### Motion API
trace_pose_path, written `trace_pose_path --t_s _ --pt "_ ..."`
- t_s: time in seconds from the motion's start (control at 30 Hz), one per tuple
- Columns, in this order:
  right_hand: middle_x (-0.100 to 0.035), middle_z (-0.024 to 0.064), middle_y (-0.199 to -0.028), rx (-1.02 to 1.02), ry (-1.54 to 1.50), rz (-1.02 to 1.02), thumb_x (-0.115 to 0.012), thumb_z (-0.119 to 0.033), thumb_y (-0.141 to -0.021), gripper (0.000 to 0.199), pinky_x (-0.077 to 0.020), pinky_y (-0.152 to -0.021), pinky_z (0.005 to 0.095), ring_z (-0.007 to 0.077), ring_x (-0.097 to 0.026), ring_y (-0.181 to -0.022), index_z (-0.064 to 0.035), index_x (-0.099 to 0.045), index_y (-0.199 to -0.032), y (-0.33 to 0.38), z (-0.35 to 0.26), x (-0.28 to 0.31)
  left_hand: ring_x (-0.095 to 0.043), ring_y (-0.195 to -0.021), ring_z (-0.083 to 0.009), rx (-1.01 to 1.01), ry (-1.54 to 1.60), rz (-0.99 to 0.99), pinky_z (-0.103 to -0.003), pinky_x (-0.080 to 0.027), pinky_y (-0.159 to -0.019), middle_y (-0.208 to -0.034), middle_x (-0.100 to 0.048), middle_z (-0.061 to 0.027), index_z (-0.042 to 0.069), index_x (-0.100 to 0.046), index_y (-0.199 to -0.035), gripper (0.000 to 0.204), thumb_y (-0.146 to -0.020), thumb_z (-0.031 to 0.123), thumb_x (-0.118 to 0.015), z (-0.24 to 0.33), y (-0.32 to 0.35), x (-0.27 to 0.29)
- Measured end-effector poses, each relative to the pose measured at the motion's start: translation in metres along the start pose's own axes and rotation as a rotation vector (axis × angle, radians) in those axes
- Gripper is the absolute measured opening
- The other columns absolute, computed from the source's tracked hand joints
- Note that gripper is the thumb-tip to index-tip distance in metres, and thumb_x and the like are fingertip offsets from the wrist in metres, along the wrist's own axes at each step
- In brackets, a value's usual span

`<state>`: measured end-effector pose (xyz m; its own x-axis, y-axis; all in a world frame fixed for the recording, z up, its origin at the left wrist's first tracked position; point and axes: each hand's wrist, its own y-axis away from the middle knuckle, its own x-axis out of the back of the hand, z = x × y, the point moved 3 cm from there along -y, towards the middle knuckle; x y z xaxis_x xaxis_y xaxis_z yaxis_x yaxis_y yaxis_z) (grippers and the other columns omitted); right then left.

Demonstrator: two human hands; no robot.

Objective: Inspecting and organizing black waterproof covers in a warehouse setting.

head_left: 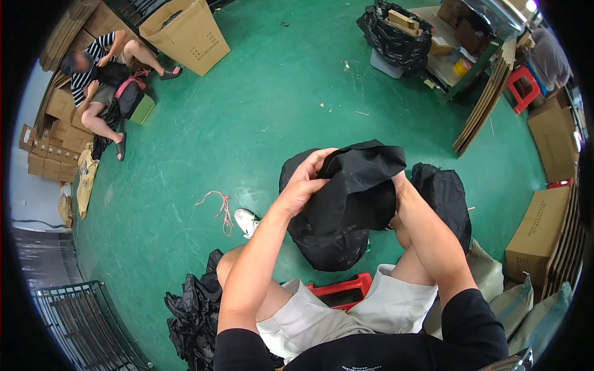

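A loose piece of black fabric (362, 191), folded over at its top, is held up in front of my knees. My left hand (304, 183) grips its left side, the thumb pressed on the cloth and the fingers partly under a fold. At the right edge, my right hand (400, 184) holds the same fabric, most of its fingers hidden behind it. Right below is a rounded black bundle (331, 250) between my legs, partly covered by the cloth. Another black bundle (442, 201) stands beside my right leg.
A red plastic stool (339, 290) is under me. Crumpled black plastic (195, 309) lies at my left, pale sacks (513, 303) at my right. Pink string (221, 213) is on the green floor. Farther off, a seated person (102, 80) handles dark things near a large carton (185, 37).
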<state>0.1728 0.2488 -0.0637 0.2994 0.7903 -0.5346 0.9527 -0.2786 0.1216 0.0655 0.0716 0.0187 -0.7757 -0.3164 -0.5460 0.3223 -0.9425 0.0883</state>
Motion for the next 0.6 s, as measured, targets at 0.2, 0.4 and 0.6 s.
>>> trace_pose_path --t_s 0.2,0.4,0.6 --pt "-0.062 0.0135 -0.119 0.144 0.312 -0.033 -0.05 -0.012 -0.093 0.031 -0.0498 -0.094 0.033 0.0229 -0.061 -0.104 0.0014 -0.057 -0.12 0.0 0.007 0.022 -0.059 -0.082 -0.0063 -0.052 -0.289 0.383 -0.023 -0.046 -0.077 -0.088 -0.068 -0.0015 -0.001 -0.068 -0.095 0.023 -0.094 0.021 -0.061 -0.006 -0.003 0.042" --pt "-0.066 0.0099 -0.112 -0.15 -0.325 0.04 -0.06 -0.012 -0.089 0.029 -0.0522 -0.089 0.034 0.0193 -0.064 -0.1 -0.0009 -0.062 -0.116 0.017 -0.012 0.01 -0.063 -0.094 -0.0152 -0.225 -0.359 0.322 -0.028 -0.048 -0.087 -0.101 -0.068 -0.0092 -0.003 -0.066 -0.104 0.024 -0.091 0.017 -0.065 0.017 -0.002 0.063" --pt "-0.067 0.0077 -0.107 -0.177 0.002 -0.007 -0.062 -0.007 -0.088 0.026 -0.0531 -0.086 0.0314 0.0163 -0.064 -0.093 -0.0006 -0.063 -0.112 0.026 -0.028 -0.041 -0.06 -0.105 -0.0167 -0.266 -0.865 0.199 -0.031 -0.046 -0.091 -0.112 -0.066 -0.0066 0.002 -0.064 -0.113 0.029 -0.086 0.011 -0.068 0.01 -0.002 0.03"
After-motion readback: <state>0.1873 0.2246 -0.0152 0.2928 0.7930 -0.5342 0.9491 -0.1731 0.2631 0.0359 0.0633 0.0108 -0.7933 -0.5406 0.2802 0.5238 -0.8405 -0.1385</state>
